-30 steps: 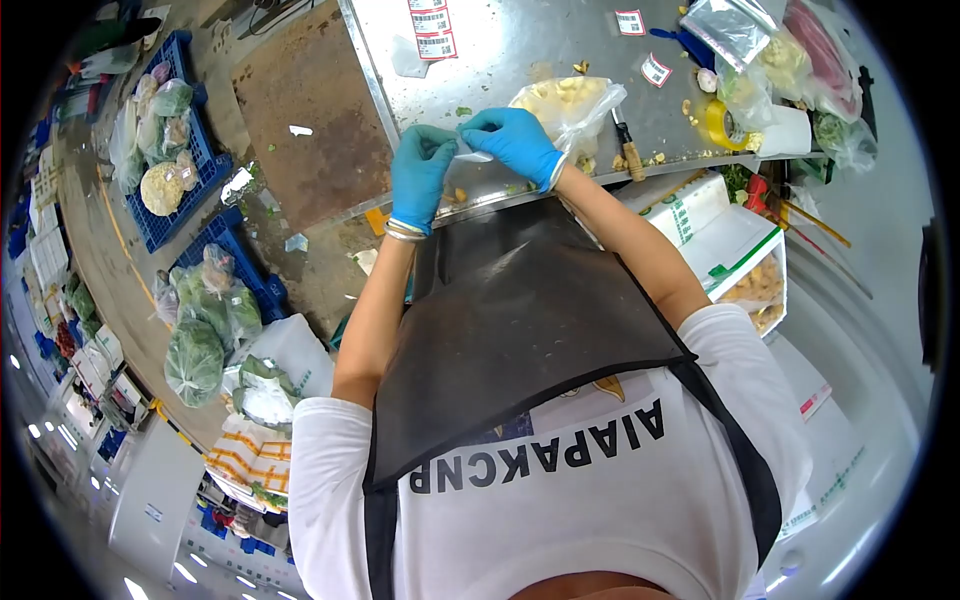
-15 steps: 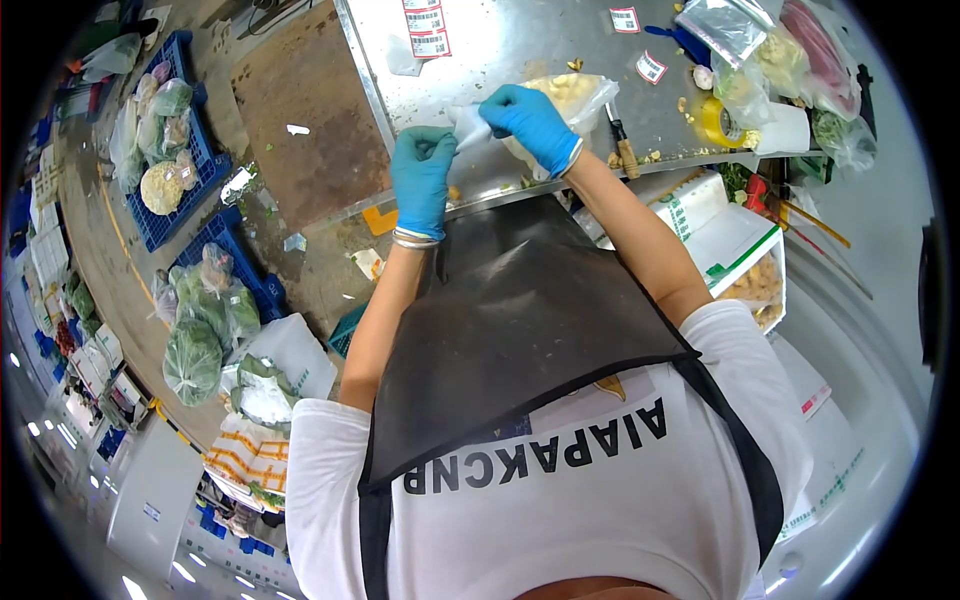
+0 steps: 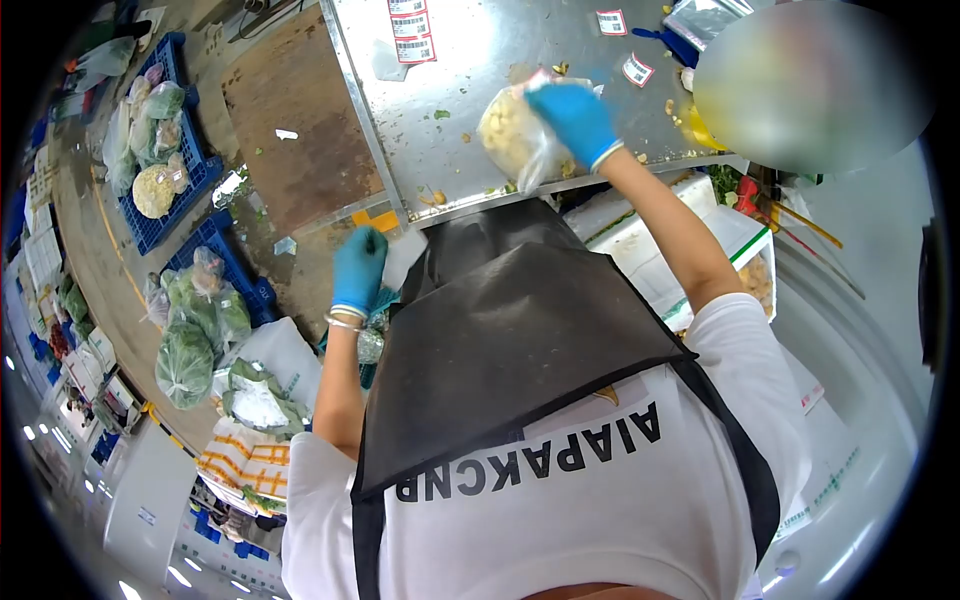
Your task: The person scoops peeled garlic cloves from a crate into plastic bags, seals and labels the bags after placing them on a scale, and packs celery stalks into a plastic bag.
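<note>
At the metal table's front, my right hand [image 3: 574,118], blue-gloved and slightly blurred, is closed at the top of a clear bag of pale yellow pieces [image 3: 508,132]. A small white and red label [image 3: 540,78] shows by its fingertips. Lower down and to the left, my left hand [image 3: 360,266], also blue-gloved, hangs off the table edge beside the black apron [image 3: 510,330]. Its fingers are closed, with a thin translucent sheet [image 3: 403,258] at them. Part of that sheet is hidden by the hand.
Labels [image 3: 412,28] lie on the metal table [image 3: 465,60]. A large blurred round shape [image 3: 812,88] covers the upper right. An open white box [image 3: 735,232] stands below the table's right part. Blue pallets [image 3: 150,222] with bagged vegetables [image 3: 187,362] are on the left floor.
My hands have parted: the left moved down off the table, the right moved right onto the bag. The bag has shifted left and nearer. The blurred round shape has appeared.
</note>
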Available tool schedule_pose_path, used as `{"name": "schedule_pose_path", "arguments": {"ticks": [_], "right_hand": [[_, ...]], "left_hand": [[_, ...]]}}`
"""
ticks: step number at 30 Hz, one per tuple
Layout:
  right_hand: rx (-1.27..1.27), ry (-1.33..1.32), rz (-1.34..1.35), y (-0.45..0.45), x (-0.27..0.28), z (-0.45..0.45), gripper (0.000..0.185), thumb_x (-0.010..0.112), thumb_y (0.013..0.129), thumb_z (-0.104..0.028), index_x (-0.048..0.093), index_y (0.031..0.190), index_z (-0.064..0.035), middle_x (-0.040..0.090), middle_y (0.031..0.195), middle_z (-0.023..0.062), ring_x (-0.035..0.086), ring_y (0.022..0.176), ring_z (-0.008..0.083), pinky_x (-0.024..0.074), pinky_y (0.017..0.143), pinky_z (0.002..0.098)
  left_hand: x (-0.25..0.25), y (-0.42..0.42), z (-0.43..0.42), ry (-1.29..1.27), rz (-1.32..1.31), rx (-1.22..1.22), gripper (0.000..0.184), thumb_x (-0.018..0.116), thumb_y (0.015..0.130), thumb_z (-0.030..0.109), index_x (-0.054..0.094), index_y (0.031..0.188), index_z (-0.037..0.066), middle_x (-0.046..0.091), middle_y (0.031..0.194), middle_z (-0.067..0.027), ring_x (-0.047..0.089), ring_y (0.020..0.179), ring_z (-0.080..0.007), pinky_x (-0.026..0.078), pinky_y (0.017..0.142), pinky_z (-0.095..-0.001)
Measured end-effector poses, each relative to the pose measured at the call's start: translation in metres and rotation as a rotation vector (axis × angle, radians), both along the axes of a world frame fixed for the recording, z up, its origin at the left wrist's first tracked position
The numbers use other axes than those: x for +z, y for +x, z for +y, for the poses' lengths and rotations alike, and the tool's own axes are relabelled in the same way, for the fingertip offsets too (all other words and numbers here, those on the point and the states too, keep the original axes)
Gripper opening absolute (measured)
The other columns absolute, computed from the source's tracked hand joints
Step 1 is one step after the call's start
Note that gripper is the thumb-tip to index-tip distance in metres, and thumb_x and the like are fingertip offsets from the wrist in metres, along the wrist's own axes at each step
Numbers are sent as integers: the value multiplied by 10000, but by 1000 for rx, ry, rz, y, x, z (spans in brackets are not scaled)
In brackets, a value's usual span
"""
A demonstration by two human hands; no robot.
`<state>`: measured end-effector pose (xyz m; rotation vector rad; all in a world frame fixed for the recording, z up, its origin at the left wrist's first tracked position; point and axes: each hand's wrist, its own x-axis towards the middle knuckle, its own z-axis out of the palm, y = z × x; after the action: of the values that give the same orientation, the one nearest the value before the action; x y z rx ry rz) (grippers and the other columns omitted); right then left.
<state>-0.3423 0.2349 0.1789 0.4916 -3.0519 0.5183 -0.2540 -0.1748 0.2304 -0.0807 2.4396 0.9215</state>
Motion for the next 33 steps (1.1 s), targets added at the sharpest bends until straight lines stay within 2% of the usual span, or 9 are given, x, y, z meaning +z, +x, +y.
{"name": "schedule_pose_path", "arguments": {"ticks": [4,8,11,13,17,19,21,29,33], "right_hand": [[284,23,108,23,3,14,255,521,922,-151,597,1156,-86,634,1097,167,625,975,341,517,823,338],[-190,-686,-198,-1,51,27,453,501,919,-131,441,1363,-60,488,1353,152,470,1237,313,360,1049,390],[-87,-361,203,-21,34,5,491,529,916,-166,414,1379,-53,439,1398,147,418,1287,287,310,1083,382],[66,-54,-3,-10,-21,-29,628,531,889,-396,371,1409,-84,333,1474,130,316,1346,347,226,1115,471],[170,77,-226,-6,-18,-36,680,570,848,-432,355,1431,-158,301,1503,77,277,1373,322,170,1124,488],[299,-109,-276,-20,-55,-8,585,517,889,-357,381,1427,-171,328,1494,90,323,1354,319,199,1115,471],[-69,-915,-645,-35,-33,6,559,458,949,-331,332,1453,-125,356,1476,82,386,1309,224,263,1106,378],[-457,-1208,-370,-58,63,17,482,352,1010,-334,412,1403,-62,496,1357,118,526,1172,230,356,1041,358],[-442,-1199,-369,-66,79,-37,461,393,1005,-303,447,1367,-22,521,1328,113,547,1116,200,407,987,343]], "left_hand": [[-5,28,-19,-396,-11,-312,237,654,790,208,666,984,72,645,907,-175,622,873,-343,503,743,-415],[32,4,33,-236,23,-205,299,640,836,272,665,1046,60,655,999,-178,637,898,-330,502,766,-401],[56,-29,108,192,-85,14,333,606,887,295,650,1072,21,654,1048,-176,652,916,-282,496,778,-378],[32,-38,160,214,-74,-27,571,634,845,422,564,1183,-33,624,1111,-222,642,953,-317,486,825,-373],[-46,-37,223,-21,-131,-434,678,620,769,566,593,1091,-31,644,960,-266,622,914,-407,493,806,-449],[-65,-33,235,-118,0,-413,400,584,822,377,623,974,9,662,879,-230,653,823,-372,510,751,-458],[-87,-34,226,-46,45,-420,301,549,856,319,635,929,40,659,856,-230,652,802,-378,504,732,-482],[125,-72,100,868,-612,96,230,546,906,221,669,864,31,499,581,-4,434,501,-56,366,471,-211],[155,-77,-3,1130,-572,372,250,484,933,174,665,877,12,450,584,45,387,490,-39,311,451,-194]]}}
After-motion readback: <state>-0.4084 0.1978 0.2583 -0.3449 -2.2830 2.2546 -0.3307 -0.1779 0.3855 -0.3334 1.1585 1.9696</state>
